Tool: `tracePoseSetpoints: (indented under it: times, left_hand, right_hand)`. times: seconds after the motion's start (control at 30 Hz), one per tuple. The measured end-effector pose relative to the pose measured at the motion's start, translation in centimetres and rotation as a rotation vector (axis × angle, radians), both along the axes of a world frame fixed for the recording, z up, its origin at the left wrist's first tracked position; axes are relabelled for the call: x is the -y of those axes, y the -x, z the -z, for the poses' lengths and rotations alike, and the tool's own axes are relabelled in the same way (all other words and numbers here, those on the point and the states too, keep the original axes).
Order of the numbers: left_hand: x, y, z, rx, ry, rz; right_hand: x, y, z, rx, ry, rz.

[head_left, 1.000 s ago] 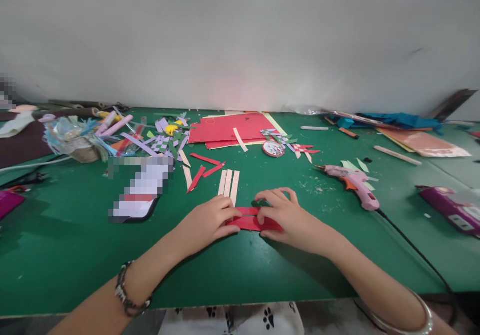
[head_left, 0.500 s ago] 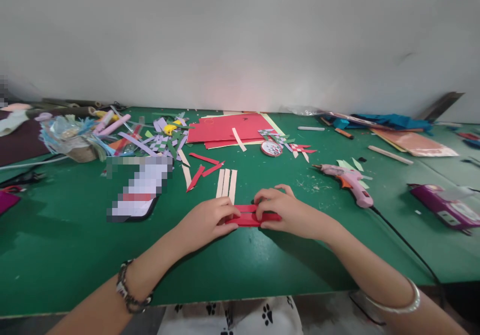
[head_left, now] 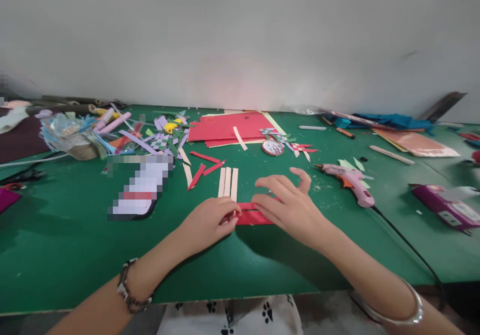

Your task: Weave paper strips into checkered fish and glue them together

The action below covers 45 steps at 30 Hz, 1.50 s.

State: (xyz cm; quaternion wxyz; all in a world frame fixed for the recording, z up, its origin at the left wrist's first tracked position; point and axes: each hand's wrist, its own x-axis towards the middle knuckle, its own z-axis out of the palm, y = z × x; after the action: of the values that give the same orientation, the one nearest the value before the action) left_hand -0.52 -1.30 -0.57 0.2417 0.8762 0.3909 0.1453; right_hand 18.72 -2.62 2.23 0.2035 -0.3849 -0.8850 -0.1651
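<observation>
Red paper strips (head_left: 253, 218) lie side by side on the table in front of me. My left hand (head_left: 213, 220) is closed on their left end, thumb and fingertips pinched together and covering part of it. My right hand (head_left: 288, 205) is open over their right end, its fingers spread and nothing visible in them. It hides that end, so I cannot tell whether a fingertip touches the paper. Just beyond my left hand, three cream paper strips (head_left: 228, 181) stand out side by side, their near ends by my fingers. Loose red strips (head_left: 196, 176) lie farther left.
A phone (head_left: 144, 187), partly pixelated, lies at the left on the green table (head_left: 225, 265). At the right are a pink glue gun (head_left: 354, 182) with a black cord and a purple device (head_left: 446, 207). Red paper sheets (head_left: 232, 126) and a round pin case (head_left: 272, 147) lie farther back.
My right hand has opened and lifted off the red strips, its fingers now spread. My left hand stays at the left end, its fingers more tightly pinched.
</observation>
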Motion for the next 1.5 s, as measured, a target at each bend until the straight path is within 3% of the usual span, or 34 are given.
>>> tracePoseSetpoints:
  times: [0.2,0.27,0.4,0.53,0.7,1.0,1.13,1.3,1.4,1.5]
  left_hand:
    - [0.4,0.4,-0.1,0.061,0.147,-0.127]
    - [0.5,0.6,-0.2,0.098,0.191,-0.154]
    - [0.5,0.6,-0.2,0.128,0.217,-0.170]
    - [0.4,0.6,0.0,0.133,0.205,-0.192]
    - [0.3,0.5,0.0,0.124,0.213,-0.196]
    - [0.3,0.6,-0.1,0.120,0.259,-0.187]
    - [0.4,0.6,-0.1,0.129,0.260,-0.196]
    - [0.4,0.8,-0.3,0.188,0.310,-0.177]
    - [0.5,1.2,-0.5,0.286,0.390,-0.143]
    - [0.7,1.6,-0.7,0.322,0.448,-0.156]
  right_hand:
    - [1.2,-2.7,-0.6,-0.238,-0.061,0.224]
    - [1.6,-3.3,0.0,-0.299,0.019,0.194]
    - [2.4,-2.3,2.0,-0.136,0.285,-0.004]
    - [3.0,-0.6,3.9,0.083,0.308,-0.065]
    - [3.9,-0.9,5.0,0.174,0.282,-0.022]
    - [5.5,-4.5,4.1,0.134,0.282,0.074]
    - [5.4,-7.4,4.0,0.137,0.238,0.177]
    - [4.7,-10.6,3.1,0.044,-0.077,0.351]
    - [4.2,-12.3,2.6,-0.130,-0.270,0.590]
    - [3.1,-14.2,2.7,-0.184,-0.163,0.860]
